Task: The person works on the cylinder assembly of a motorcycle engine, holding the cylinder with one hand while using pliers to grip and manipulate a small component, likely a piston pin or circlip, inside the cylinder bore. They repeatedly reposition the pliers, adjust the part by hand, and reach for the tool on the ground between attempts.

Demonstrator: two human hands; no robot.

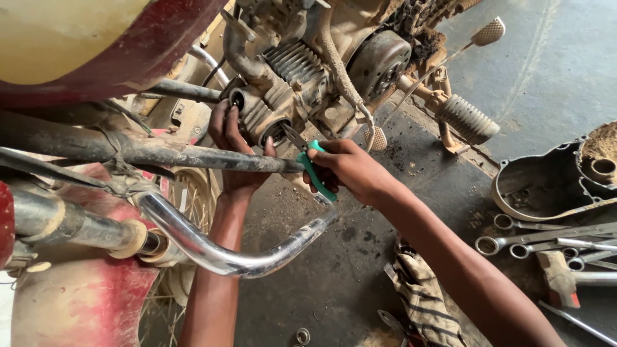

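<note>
Gripping green-handled steel pliers [308,160], the right hand [350,170] aims their long axis toward eleven o'clock at the grimy finned engine cylinder [273,115], which the nearer left hand [231,138] cups.

Dusty grey finned engine block [292,71]: upper part cut off by top edge of frame. Cream and dark red fuel tank [96,38], upper left, runs out past top and left edges.

Green-handled steel pliers [310,168]: the nose reaches into the shadowed recess under the engine; what it grips cannot be told. Handles mostly covered by the right hand [353,173].

Left hand [232,138]: fingertips hidden behind the cylinder end; forearm partly masked by the curved chrome exhaust pipe [225,254].

Grey metal engine cover [546,186], right centre, clipped by right edge. Chrome ring spanners [553,238] and wooden-handled hammer [558,277] run off the right edge.

Striped cloth rag [424,302]: lower part lost at bottom edge; small metal bits beside it too small to identify.
</note>
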